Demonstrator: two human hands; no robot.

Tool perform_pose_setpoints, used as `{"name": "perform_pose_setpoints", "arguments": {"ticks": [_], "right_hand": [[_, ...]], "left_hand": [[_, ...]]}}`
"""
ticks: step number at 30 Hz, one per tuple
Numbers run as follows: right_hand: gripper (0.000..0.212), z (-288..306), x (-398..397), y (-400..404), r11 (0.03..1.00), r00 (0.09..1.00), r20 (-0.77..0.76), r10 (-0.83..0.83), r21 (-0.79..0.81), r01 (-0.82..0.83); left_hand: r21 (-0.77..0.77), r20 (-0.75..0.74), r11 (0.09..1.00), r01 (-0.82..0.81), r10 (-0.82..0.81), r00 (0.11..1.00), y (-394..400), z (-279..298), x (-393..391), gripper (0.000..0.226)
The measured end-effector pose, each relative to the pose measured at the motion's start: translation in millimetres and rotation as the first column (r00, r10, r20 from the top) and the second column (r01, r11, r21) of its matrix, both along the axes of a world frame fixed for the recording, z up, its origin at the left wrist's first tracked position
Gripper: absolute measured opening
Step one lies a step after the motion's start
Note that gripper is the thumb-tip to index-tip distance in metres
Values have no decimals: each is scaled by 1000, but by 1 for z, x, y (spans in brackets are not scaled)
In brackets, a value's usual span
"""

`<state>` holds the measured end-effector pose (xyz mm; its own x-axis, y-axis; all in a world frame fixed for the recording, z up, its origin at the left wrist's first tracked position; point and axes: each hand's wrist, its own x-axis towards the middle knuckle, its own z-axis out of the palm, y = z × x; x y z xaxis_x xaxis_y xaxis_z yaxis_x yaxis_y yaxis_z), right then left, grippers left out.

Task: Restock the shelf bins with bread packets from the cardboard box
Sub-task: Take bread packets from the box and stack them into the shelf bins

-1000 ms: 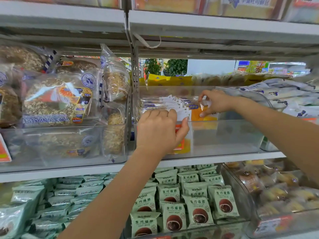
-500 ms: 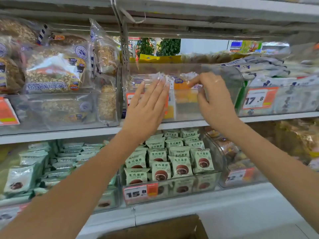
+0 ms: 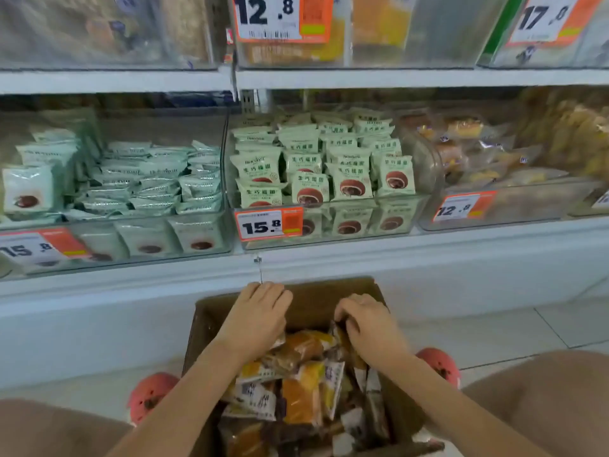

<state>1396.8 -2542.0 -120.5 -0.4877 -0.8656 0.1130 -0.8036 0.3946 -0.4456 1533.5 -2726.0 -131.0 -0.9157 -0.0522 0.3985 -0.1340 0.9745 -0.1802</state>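
Down on the floor below the shelves, both hands reach into the open brown cardboard box of orange-and-white plastic-wrapped bread packets, the left hand curled over one and the right hand pinching another's edge; firm grips near the seams should lift them without crushing.

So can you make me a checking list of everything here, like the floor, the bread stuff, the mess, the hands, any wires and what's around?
Surface: pale tiled floor, partly covered by the box.
Job's things: open cardboard box full of bread packets; clear shelf bins above hold green packets.
Clutter: nothing seen.
Hands: left hand reaches into the box over the packets, grip hidden; right hand curls its fingers on a packet's edge.
Cables: nothing seen.
Surroundings: white shelves; orange price tags; pink shoes either side of the box; knees at the bottom corners.
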Motion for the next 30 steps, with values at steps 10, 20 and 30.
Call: {"name": "perform_pose_setpoints", "arguments": {"ticks": [10,20,30], "right_hand": [[60,-117,34,-19,788,866,391,-311,615,5],[56,-137,57,-41,760,440,630,-640,604,240],[53,-106,46,-10,768,33,821,-571,519,377]], "left_hand": [[264,376,908,-326,214,901,27,-92,59,40],[400,502,771,-496,268,822,37,-111,64,44],[812,556,86,-577,186,810,36,-105,62,21]]}}
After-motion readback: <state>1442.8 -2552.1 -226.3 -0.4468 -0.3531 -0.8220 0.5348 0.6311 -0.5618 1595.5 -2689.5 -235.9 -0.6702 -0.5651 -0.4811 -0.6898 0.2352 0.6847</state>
